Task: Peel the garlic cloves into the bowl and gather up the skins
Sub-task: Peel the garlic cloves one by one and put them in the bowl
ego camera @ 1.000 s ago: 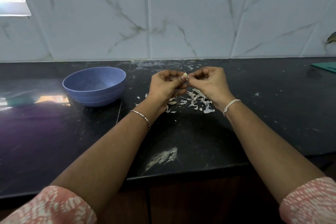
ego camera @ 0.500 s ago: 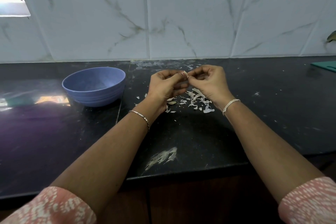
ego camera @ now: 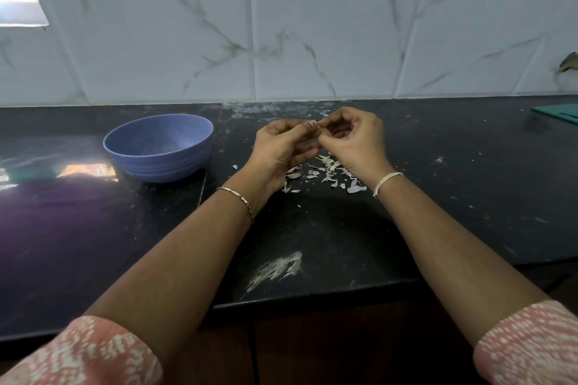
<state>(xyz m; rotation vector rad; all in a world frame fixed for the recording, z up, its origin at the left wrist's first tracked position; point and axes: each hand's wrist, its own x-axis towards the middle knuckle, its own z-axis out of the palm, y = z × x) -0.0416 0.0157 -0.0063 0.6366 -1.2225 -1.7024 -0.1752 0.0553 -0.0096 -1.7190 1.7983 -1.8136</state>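
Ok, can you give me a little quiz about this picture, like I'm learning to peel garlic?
1. Pick one: where does the blue bowl stand? A) left of the hands B) right of the hands C) between the hands.
2. True or false: the skins lie inside the bowl.
3. What do the left hand and the right hand pinch between them?

Key:
1. A.
2. False: they lie scattered on the counter under the hands.
3. A garlic clove.
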